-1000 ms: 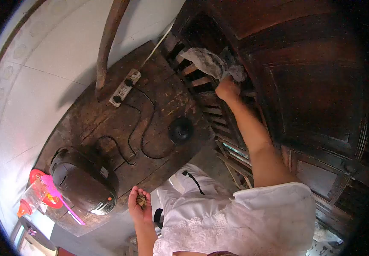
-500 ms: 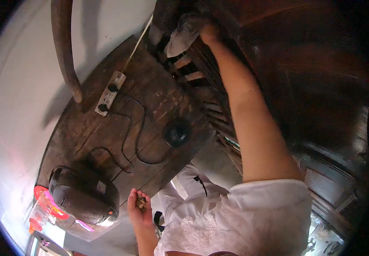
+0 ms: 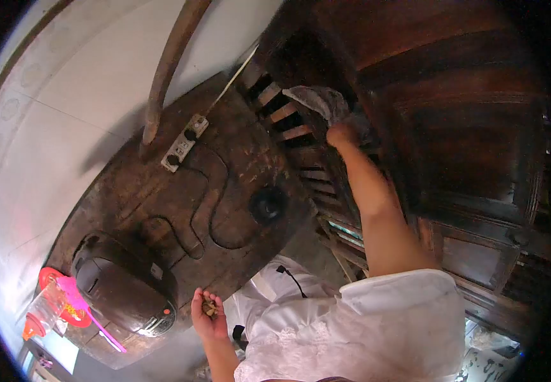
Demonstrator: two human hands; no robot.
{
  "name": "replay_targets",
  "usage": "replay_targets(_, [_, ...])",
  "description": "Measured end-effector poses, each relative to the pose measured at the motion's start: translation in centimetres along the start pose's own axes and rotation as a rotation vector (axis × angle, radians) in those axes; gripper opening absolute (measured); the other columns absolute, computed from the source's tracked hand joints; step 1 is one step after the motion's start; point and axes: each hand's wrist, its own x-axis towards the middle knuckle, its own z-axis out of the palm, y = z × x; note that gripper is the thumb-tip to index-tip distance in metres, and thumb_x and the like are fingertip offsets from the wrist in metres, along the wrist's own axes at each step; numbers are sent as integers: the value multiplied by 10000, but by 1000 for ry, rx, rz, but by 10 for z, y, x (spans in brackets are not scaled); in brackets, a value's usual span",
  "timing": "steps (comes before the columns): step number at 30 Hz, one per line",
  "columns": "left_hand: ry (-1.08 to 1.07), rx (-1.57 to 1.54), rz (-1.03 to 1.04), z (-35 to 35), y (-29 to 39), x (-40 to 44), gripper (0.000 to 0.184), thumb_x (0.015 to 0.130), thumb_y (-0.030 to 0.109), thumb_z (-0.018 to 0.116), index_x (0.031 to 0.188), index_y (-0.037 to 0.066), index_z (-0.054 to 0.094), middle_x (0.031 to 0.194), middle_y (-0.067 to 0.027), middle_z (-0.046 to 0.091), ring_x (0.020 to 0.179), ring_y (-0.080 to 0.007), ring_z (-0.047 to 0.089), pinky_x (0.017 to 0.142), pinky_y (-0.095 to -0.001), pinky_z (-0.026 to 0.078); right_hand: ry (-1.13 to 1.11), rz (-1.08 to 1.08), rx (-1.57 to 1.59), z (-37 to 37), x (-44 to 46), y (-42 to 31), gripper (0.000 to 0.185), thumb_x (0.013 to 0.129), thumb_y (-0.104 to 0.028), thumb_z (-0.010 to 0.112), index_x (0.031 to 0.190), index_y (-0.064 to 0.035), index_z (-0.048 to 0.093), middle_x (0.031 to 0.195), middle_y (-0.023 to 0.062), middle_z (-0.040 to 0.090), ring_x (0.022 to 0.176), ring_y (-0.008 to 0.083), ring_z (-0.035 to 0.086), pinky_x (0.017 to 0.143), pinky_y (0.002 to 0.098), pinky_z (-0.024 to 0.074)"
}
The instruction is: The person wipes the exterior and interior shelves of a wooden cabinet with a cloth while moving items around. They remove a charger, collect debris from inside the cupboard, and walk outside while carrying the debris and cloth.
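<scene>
My left hand (image 3: 208, 315) is cupped palm up beside the table, its fingers curled around several small brownish pieces (image 3: 209, 306) whose kind I cannot make out. My right arm reaches far forward to a dark wooden slatted frame. There my right hand (image 3: 343, 134) grips a grey cloth (image 3: 323, 102), which spreads out over the upper part of the wood. Shadow hides part of the right hand's fingers.
On the worn wooden table (image 3: 129, 197) stand a dark rice cooker (image 3: 122, 286), a power strip (image 3: 185, 142) with plugged-in cords, and a round black object (image 3: 268, 205). A pink fly swatter (image 3: 91, 312) and a clear bottle (image 3: 46, 309) lie left. A curved wooden piece (image 3: 167, 70) hangs above.
My right hand and the grey cloth have moved down and right in view, and the cloth is more spread. The view has shifted. My left hand still holds the brownish pieces.
</scene>
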Motion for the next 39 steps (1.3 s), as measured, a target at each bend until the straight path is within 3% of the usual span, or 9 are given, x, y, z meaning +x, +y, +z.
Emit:
replay_targets(4, [-38, -4, -30, 0, -1, 7, 153, 834, 149, 525, 962, 70, 555, 818, -42, 580, 715, -156, 546, 660, -279, 483, 7, -106, 100, -38, -45, -34, 205, 753, -160, 522, 840, -24, 648, 892, 188, 615, 822, 335, 594, 719, 428, 466])
replay_targets(7, [-37, 44, -34, 9, -7, 9, 154, 833, 147, 528, 961, 67, 555, 815, -43, 580, 714, -158, 546, 662, -282, 484, 504, -223, 252, -15, -31, -80, 219, 727, -68, 533, 904, 49, 586, 875, 213, 587, 839, 355, 548, 741, 440, 411])
replay_targets(16, [-86, 119, -51, 36, -24, 5, 150, 840, 151, 527, 952, 56, 561, 811, -49, 585, 742, -162, 547, 682, -293, 483, 652, -472, 189, -47, 29, -116, 323, 774, -115, 495, 1089, -39, 493, 1118, 186, 486, 1023, 336, 433, 875, 467, 325])
replay_targets(19, [-138, 128, -55, 37, -24, -9, 152, 840, 149, 528, 955, 55, 562, 816, -52, 585, 740, -164, 551, 679, -290, 488, 205, -414, 227, -68, -22, -81, 437, 808, -78, 517, 1218, 17, 399, 1310, 225, 327, 1230, 360, 284, 1007, 478, 250])
replay_targets(27, [-201, 169, -45, 20, -20, -33, 158, 835, 137, 527, 964, 52, 559, 816, -52, 585, 732, -162, 560, 659, -289, 498, 212, -295, 367, -6, -131, -20, 232, 788, -88, 483, 999, 4, 511, 1030, 204, 516, 1009, 371, 455, 850, 435, 375])
replay_targets(29, [-210, 192, -30, 21, -15, -41, 158, 832, 138, 531, 961, 52, 562, 815, -50, 584, 731, -160, 558, 659, -287, 496, -202, -24, 851, -18, -169, -2, 256, 839, -147, 481, 1031, 22, 499, 1009, 180, 545, 991, 326, 501, 845, 390, 397])
replay_targets(33, [-233, 257, 8, 27, -9, -59, 158, 827, 138, 537, 956, 51, 566, 813, -42, 580, 733, -158, 548, 672, -285, 483, 196, 133, 1672, 2, -201, 63, 398, 885, -279, 472, 1158, 11, 464, 1025, 170, 566, 944, 274, 548, 771, 366, 440])
replay_targets(36, [-234, 319, 11, 27, -10, -61, 162, 828, 139, 534, 963, 54, 563, 814, -38, 579, 733, -158, 542, 684, -283, 475, 79, 517, 2390, -18, -188, 87, 494, 880, -262, 478, 1273, -6, 324, 1272, 167, 379, 1069, 264, 469, 862, 391, 411])
replay_targets(39, [-256, 342, -3, 30, -12, -62, 159, 831, 134, 526, 966, 57, 560, 824, -35, 574, 745, -155, 538, 682, -281, 474, 49, 840, 2371, 48, -193, 89, 550, 873, -214, 456, 1349, -84, 213, 1352, 146, 279, 1207, 272, 321, 990, 405, 283])
